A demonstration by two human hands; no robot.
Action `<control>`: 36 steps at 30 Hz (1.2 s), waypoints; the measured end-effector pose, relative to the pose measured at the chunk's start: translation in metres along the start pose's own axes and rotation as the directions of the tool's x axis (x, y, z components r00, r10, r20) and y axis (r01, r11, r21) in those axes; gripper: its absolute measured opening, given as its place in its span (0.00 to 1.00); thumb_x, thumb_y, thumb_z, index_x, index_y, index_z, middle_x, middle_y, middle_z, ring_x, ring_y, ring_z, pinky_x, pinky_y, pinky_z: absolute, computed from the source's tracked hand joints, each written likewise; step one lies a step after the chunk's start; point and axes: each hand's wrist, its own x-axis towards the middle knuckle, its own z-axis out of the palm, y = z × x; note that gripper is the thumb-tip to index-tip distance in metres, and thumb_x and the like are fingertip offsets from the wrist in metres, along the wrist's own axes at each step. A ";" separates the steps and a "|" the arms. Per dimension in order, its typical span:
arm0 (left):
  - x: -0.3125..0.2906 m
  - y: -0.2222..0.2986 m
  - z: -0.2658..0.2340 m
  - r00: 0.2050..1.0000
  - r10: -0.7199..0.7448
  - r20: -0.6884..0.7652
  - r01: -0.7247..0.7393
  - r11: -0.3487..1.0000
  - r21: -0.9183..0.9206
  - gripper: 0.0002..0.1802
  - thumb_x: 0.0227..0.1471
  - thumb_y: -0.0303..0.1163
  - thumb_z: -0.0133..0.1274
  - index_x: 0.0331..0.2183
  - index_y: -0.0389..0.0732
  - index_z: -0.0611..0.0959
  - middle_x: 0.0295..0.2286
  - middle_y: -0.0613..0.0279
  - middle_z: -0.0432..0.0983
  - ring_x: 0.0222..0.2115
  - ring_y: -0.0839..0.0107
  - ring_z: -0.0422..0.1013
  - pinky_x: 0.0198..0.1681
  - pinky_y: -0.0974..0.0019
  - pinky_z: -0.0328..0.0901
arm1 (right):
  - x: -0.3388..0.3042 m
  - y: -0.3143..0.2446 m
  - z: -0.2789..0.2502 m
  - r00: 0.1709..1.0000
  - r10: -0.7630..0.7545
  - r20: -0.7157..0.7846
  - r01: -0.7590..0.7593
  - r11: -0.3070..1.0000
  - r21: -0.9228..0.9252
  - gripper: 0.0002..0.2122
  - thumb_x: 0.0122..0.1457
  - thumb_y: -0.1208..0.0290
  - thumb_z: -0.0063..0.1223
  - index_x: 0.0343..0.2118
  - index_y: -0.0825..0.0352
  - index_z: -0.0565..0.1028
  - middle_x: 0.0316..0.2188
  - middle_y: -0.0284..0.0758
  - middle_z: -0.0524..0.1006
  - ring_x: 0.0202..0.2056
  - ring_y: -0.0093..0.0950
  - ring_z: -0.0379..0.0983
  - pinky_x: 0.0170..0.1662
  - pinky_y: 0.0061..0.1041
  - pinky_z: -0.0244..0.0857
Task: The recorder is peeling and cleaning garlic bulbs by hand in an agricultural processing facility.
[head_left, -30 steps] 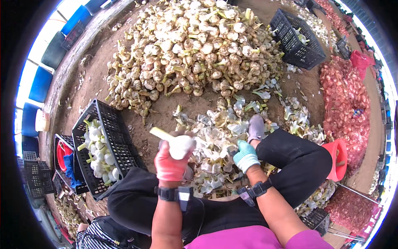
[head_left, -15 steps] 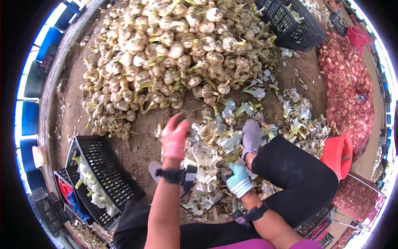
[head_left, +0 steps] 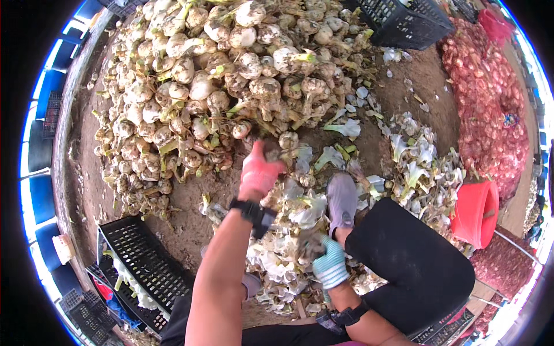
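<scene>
My left hand (head_left: 261,170), in a pink glove, reaches to the near edge of a large heap of garlic bulbs (head_left: 202,86). Its fingertips are dark and smeared against the bulbs, so their grip is unclear. Just beyond them lies a single garlic bulb (head_left: 288,140). My right hand (head_left: 330,262), in a striped green and white glove, hovers over loose garlic skins (head_left: 280,259) between my feet. Its fingers are curled in, with dark grey tips; whatever they hold, if anything, cannot be made out.
A tilted black crate (head_left: 144,259) with trimmed white garlic stands at left. Another black crate (head_left: 404,23) is at far right. Red net sacks (head_left: 485,109) and a red bucket (head_left: 476,213) line the right side. My shoe (head_left: 343,199) rests beside the skins.
My left hand has moved right and meets the heap's edge. The right hand has shifted slightly down, still curled. The whole view has tilted nearer to the heap.
</scene>
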 end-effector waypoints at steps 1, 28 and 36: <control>-0.020 -0.003 -0.004 0.997 -0.016 0.077 0.029 0.985 -0.171 0.29 0.31 0.27 0.56 0.42 0.35 0.68 0.31 0.53 0.72 0.30 0.65 0.69 0.37 0.67 0.63 | 0.002 -0.006 -0.010 0.998 0.027 0.050 -0.037 0.977 0.208 0.07 0.52 0.76 0.43 0.33 0.69 0.71 0.24 0.31 0.73 0.24 0.18 0.69 0.26 0.13 0.62; -0.315 -0.051 -0.057 0.907 0.418 -0.058 -0.405 0.821 -0.403 0.30 0.27 0.22 0.54 0.41 0.35 0.71 0.42 0.60 0.61 0.44 0.69 0.59 0.47 0.70 0.55 | -0.103 0.045 0.045 0.913 0.009 0.408 0.389 -0.325 -0.862 0.10 0.45 0.83 0.43 0.32 0.71 0.71 0.26 0.38 0.75 0.28 0.25 0.70 0.31 0.23 0.63; -0.313 -0.065 -0.058 0.938 0.226 0.263 0.318 -0.255 -0.913 0.31 0.42 0.35 0.53 0.47 0.38 0.62 0.39 0.54 0.67 0.34 0.64 0.69 0.32 0.63 0.68 | -0.121 0.065 0.069 0.806 -0.104 0.583 0.525 -0.329 -0.785 0.12 0.45 0.83 0.41 0.35 0.72 0.70 0.26 0.38 0.74 0.27 0.20 0.68 0.30 0.20 0.62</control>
